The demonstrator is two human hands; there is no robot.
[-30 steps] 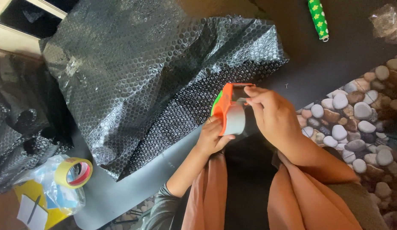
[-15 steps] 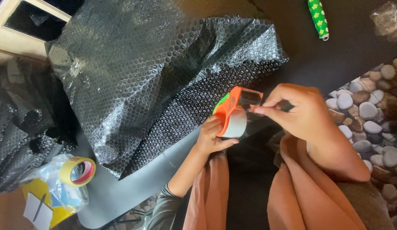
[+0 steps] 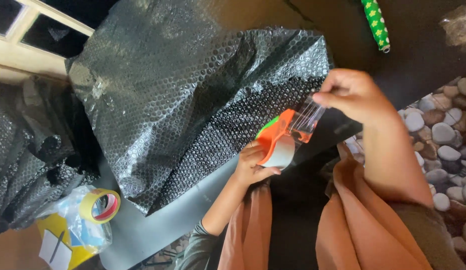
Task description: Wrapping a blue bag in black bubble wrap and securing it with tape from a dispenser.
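Just right of the frame's centre, the left hand (image 3: 252, 165) is gripping an orange tape dispenser (image 3: 277, 141) from below, its fingers curled shut around the body beside the grey roll so that the tool is sitting steady with its mouth pointing up and to the right. The right hand (image 3: 350, 92), higher and further right, is pinching the free end of a strip of clear tape (image 3: 309, 116) between thumb and fingertips; the strip is stretching taut between that pinch and the dispenser's mouth, which is probably why the two hands are standing apart on a diagonal. The left forearm is rising from the lower middle of the frame, and the right forearm is coming up the right side with the wrist bent inward. Behind both hands, a big crumpled sheet of black bubble wrap (image 3: 183, 100) is lying over the dark table (image 3: 143, 232). A yellow tape roll (image 3: 100, 205) is resting on a plastic bag in the lower left, and a green patterned roll (image 3: 375, 22) is lying at the upper right.
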